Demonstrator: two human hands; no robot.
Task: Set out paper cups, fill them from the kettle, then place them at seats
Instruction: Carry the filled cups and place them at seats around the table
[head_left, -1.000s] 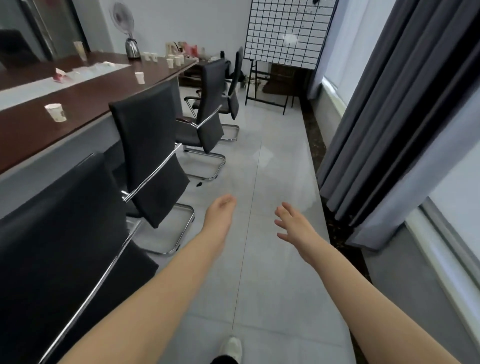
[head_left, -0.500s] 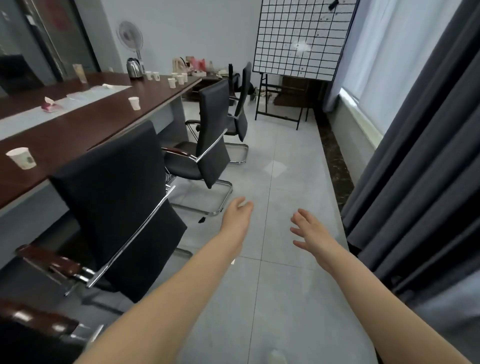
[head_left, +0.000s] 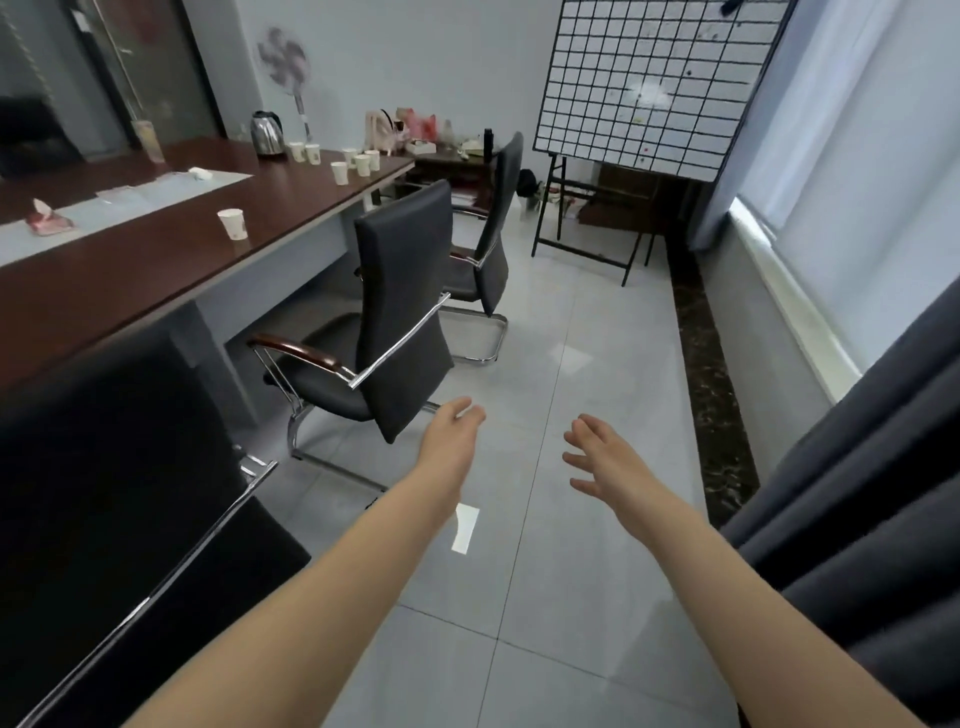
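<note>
A steel kettle (head_left: 267, 133) stands at the far end of the long brown table (head_left: 156, 265). Several white paper cups (head_left: 357, 162) cluster to its right near the table's far corner. One single paper cup (head_left: 232, 224) sits alone near the table edge, in front of a black chair (head_left: 400, 312). My left hand (head_left: 451, 439) and my right hand (head_left: 602, 460) are held out over the floor in the aisle, both empty with fingers apart, far from the cups.
Black chairs line the table's right side; one chair back (head_left: 104, 509) is close at my left. A grid board on a stand (head_left: 649, 83) blocks the aisle's far end. Grey curtains (head_left: 857, 467) hang at right. A tissue pack (head_left: 47, 221) lies on the table.
The view has moved forward along the aisle; the chairs, kettle and cups are closer. The nearest lone cup has left view. Both hands stay empty and outstretched.
</note>
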